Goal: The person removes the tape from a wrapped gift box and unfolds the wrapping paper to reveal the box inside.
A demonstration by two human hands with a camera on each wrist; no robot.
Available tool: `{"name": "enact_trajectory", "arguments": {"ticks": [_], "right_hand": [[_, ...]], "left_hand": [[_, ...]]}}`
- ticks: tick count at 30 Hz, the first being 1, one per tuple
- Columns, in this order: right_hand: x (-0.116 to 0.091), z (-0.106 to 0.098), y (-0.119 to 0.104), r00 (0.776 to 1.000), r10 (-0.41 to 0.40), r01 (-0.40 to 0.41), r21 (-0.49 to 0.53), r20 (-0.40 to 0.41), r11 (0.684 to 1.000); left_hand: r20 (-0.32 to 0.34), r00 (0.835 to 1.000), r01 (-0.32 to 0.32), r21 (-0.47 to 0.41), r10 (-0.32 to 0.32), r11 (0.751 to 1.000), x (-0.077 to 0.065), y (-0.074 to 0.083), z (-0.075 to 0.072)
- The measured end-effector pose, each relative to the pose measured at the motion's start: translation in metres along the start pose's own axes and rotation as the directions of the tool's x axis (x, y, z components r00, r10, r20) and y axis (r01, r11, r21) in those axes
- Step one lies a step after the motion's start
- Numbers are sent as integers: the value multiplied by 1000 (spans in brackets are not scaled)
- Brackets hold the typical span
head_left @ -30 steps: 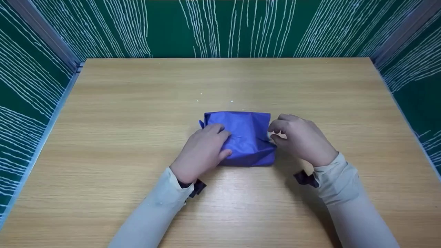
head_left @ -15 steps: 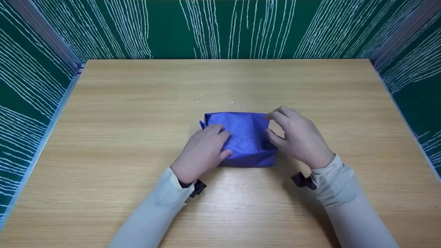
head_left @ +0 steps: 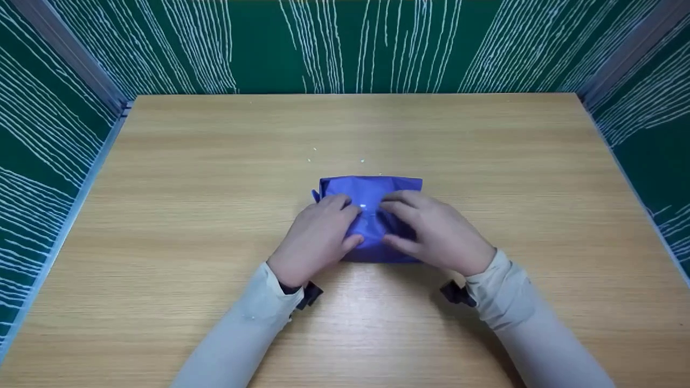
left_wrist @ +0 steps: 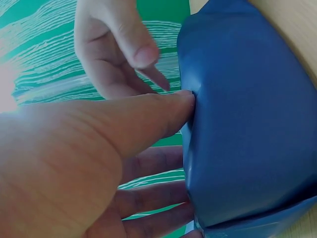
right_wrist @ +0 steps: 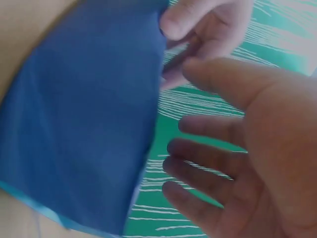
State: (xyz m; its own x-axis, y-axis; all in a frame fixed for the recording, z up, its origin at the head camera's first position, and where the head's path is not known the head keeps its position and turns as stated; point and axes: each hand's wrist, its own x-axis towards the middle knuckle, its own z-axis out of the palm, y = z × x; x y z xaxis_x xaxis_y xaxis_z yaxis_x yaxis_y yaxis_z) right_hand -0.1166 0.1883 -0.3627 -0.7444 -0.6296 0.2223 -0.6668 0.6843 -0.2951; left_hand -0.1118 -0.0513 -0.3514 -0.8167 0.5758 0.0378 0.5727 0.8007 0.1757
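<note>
A blue-purple wrapped package lies on the wooden table, its wrapping creased and folded at the ends. My left hand rests on its left part, fingers spread over the top. In the left wrist view the left thumb presses its tip into the package's upper edge. My right hand hovers over the right half with its fingers loosely extended. In the right wrist view, a gap shows between the right fingers and the wrapping. A small shiny spot shows on top between the hands.
Several tiny white scraps lie on the wooden table beyond the package. Green panels with white streaks stand along the back and both sides. Dark wrist mounts stick out from the light sleeves.
My right hand has moved from the package's right end, where its fingers were bent close together, up and then left over the top, opening out. The left hand has stayed in place.
</note>
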Motion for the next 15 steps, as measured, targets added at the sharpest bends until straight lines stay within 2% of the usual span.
{"name": "enact_trajectory", "arguments": {"ticks": [5,15], "right_hand": [[1,7,0,997,-34,34,-1,70,999],[2,12,2,997,-42,44,-27,61,999]], "left_hand": [[7,1000,3,-9,-3,1000,1,0,0],[6,1000,3,-37,-2,999,0,-1,-1]]}}
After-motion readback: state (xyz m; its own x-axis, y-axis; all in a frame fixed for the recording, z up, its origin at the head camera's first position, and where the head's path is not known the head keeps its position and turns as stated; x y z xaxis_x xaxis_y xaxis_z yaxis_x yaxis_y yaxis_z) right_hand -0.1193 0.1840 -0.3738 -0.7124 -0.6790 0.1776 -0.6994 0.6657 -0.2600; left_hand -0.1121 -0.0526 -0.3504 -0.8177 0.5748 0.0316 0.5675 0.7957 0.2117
